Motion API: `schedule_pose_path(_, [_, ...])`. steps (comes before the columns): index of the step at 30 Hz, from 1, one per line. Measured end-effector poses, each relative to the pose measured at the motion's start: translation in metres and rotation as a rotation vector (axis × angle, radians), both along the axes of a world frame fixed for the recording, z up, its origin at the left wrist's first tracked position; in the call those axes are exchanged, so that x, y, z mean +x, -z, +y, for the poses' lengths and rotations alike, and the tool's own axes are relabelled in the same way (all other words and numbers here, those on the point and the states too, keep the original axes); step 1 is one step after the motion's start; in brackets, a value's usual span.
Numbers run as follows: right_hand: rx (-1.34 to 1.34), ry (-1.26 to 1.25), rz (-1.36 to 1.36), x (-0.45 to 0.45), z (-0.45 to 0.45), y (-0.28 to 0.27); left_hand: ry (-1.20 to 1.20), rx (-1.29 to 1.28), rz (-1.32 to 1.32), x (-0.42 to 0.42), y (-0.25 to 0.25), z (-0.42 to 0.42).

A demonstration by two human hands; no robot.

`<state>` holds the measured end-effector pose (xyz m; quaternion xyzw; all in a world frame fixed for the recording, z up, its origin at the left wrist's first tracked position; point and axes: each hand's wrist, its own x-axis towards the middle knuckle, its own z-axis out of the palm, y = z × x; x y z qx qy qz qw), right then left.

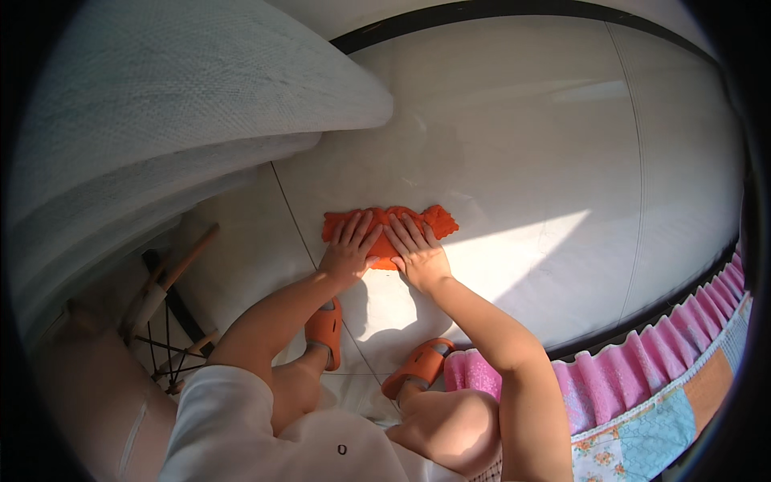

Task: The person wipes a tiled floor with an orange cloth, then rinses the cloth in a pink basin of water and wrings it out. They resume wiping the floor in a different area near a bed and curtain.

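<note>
An orange cloth (383,246) lies bunched and flattened on the pale tiled floor (494,150) in front of my feet. My left hand (348,248) presses on its left half, palm down with the fingers spread forward. Flat on the right half rests my right hand (420,250), its thumb close to the left one. The cloth's scalloped right end (441,222) sticks out past the right fingers. Parts of the cloth under both palms are hidden.
A large grey-white fabric drape (211,78) overhangs the upper left. Beside my left arm stands a wooden-legged frame (174,325) with crossed dark rods. A pink ruffled, patchwork cover (608,385) borders the right. My orange clogs (323,331) are on the floor. Dark skirting (470,11) curves along the far wall.
</note>
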<state>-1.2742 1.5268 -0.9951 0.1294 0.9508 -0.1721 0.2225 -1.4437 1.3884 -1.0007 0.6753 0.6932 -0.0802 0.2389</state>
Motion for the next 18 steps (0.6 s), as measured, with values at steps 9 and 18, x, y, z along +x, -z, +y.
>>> schedule_pose_path(9, [-0.048,0.094,0.041,0.002,0.03,-0.003,-0.053,-0.16,0.27,0.017,-0.03,0.046])
schedule_pose_path(18, [0.106,0.288,0.289,-0.01,0.034,0.019,0.079,0.238,0.039,-0.04,0.011,0.066])
